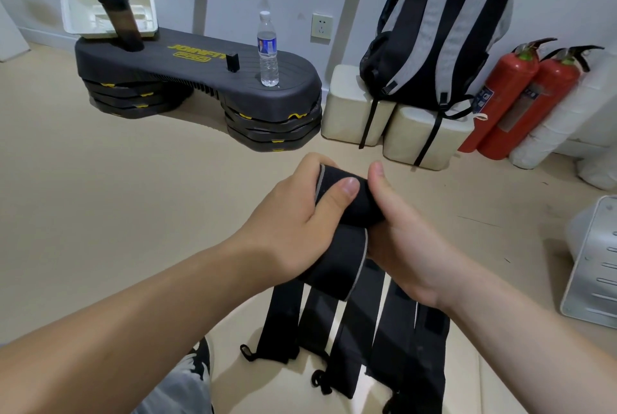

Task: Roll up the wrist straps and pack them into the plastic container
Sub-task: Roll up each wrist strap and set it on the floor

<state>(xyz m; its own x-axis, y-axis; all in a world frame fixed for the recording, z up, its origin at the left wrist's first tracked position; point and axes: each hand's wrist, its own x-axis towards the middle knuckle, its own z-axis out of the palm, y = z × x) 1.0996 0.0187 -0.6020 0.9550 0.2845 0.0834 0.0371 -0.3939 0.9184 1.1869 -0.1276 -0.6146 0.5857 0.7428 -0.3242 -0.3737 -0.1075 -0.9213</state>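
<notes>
A black wrist strap with a grey edge (337, 256) is partly wound into a roll held up in front of me. My left hand (293, 213) grips the roll from the left, thumb pressed on top. My right hand (397, 233) holds it from the right with the thumb raised. The strap's loose tail hangs down below the roll. Several more black straps (377, 330) lie flat side by side on a pale surface beneath my hands. A white plastic container (76, 9) stands propped on the black step platform at the far left.
The black step platform (200, 76) carries a dark shaker bottle (120, 19) and a water bottle (267, 50). A striped backpack (437, 33) sits on white blocks; two red fire extinguishers (521, 96) lean at right. A metal case (591, 263) is at the right edge.
</notes>
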